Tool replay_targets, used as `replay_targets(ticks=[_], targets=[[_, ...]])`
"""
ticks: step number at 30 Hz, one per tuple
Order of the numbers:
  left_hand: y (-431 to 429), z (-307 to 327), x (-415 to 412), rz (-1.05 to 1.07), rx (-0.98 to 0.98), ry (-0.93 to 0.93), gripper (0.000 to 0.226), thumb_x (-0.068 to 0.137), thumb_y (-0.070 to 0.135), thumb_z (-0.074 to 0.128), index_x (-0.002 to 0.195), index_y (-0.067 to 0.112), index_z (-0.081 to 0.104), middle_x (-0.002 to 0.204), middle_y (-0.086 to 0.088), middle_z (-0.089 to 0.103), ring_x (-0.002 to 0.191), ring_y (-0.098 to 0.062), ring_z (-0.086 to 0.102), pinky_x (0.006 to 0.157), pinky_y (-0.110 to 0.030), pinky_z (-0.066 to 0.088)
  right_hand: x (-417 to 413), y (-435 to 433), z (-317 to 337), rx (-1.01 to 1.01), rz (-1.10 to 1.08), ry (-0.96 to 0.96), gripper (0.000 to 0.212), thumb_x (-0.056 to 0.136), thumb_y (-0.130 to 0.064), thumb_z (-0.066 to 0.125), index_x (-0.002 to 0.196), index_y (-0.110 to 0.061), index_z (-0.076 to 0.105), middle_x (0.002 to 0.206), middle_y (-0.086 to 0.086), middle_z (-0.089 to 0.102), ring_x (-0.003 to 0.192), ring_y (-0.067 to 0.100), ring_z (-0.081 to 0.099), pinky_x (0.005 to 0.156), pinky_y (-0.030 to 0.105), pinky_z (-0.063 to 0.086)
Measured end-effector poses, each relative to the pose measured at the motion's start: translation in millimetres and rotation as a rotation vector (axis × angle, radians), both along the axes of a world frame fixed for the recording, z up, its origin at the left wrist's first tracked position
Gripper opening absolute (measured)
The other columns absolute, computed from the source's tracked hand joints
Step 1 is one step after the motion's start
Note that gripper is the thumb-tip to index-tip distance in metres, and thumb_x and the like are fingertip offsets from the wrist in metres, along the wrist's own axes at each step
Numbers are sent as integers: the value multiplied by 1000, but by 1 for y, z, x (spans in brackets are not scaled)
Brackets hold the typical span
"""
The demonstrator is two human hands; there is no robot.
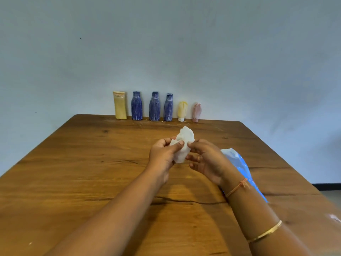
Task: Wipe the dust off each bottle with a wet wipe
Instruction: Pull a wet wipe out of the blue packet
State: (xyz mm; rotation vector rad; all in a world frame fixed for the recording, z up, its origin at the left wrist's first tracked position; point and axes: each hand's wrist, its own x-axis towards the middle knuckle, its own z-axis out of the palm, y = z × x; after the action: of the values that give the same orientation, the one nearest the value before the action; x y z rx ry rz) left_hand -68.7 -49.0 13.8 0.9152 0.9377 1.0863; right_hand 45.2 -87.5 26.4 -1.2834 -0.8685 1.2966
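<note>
Six dust-streaked bottles [154, 108] in a row way behind the wipe [184, 134], labels too tiny to read, wipe white and scrunched, left hand [162, 154] and right hand [208, 159] both pinching it

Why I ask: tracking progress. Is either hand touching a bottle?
No; the left hand and right hand hold the wet wipe, apart from the bottles.
</note>
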Motion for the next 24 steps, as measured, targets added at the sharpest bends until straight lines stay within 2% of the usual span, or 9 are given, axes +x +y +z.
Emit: replay_targets(ticks=[3, 7, 11, 13, 18, 21, 24], targets=[[6, -3, -15, 50, -4, 7, 15, 80, 12, 69, 94, 11, 62, 100, -11, 67, 89, -20, 65, 75, -35, 56, -21, 8, -2, -19, -35, -137, 10, 92, -21, 51, 98, -14, 56, 101, 7, 63, 90, 19, 58, 74, 31, 45], [17, -3, -35, 88, -21, -53, 12, 82, 12, 67, 90, 11, 59, 94, -9, 66, 85, -20, 64, 70, -35, 55, -42, 20, -1, -8, -111, -40, 8, 92, -16, 52, 95, -11, 57, 95, 7, 65, 95, 22, 62, 85, 39, 50], [28, -3, -52, 106, -25, -81, 9, 84, 9, 64, 86, 14, 57, 95, -9, 66, 87, -22, 64, 71, -36, 54, -59, 33, -2, -26, -132, 133, 8, 92, -12, 50, 97, -9, 55, 92, 10, 65, 87, 24, 64, 78, 38, 52], [36, -5, -60, 122, -17, -53, 11, 84, 8, 64, 88, 15, 57, 96, -8, 66, 87, -22, 63, 71, -37, 54, -67, 40, -4, -41, -110, 158, 8, 92, -12, 49, 98, -10, 54, 94, 11, 65, 87, 24, 63, 74, 36, 52], [55, -7, -76, 116, 25, 74, 12, 84, 10, 65, 94, 15, 60, 95, -5, 65, 84, -18, 63, 64, -31, 55, -85, 58, -7, -75, -7, 19, 11, 91, -15, 50, 102, -13, 49, 105, 13, 61, 86, 22, 60, 56, 27, 44], [71, -7, -84, 101, 65, 150, 11, 85, 11, 64, 95, 13, 60, 98, -6, 66, 87, -18, 63, 68, -30, 56, -88, 73, -6, -56, -56, 24, 5, 90, -10, 48, 94, -12, 50, 100, 11, 61, 84, 22, 59, 55, 28, 44], [91, -7, -87, 108, 98, 228, 15, 86, 13, 63, 101, 12, 60, 102, -5, 65, 92, -17, 63, 76, -30, 56, -88, 93, -3, -88, -130, 122, 10, 90, -9, 48, 99, -12, 50, 102, 12, 60, 92, 25, 58, 59, 30, 46]])
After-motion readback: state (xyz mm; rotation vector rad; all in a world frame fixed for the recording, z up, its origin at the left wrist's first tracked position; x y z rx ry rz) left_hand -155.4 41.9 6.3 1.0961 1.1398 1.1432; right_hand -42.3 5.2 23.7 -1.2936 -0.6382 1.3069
